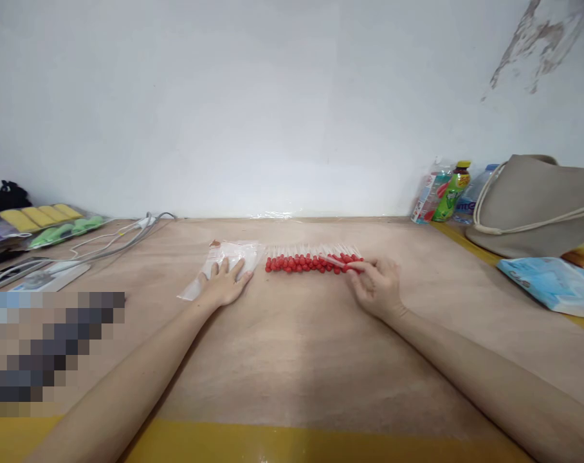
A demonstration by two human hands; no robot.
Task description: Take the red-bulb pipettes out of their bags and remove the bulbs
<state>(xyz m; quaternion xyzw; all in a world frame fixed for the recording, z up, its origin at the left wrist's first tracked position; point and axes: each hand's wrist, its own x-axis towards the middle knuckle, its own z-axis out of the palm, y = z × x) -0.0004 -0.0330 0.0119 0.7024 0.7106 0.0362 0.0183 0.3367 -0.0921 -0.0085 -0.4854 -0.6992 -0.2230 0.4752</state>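
My left hand (pixel 223 285) lies flat with its fingers spread on a clear plastic zip bag (pixel 194 287). Just right of the bag, thin whitish sticks with rounded red ends (pixel 301 262) are laid side by side in a row, the red ends toward me. At the row's right end, my right hand (pixel 377 283) pinches one red-ended stick (pixel 337 260), which slants across the others. Its fingers cover part of the red end.
Drink bottles (pixel 449 193) and a grey bag with a cord (pixel 528 206) stand at the back right, near a blue-white packet (pixel 552 283). Cables (pixel 123 238) and packaged yellow and green items (pixel 45 222) lie left. A white wall (pixel 292 116) bounds the table.
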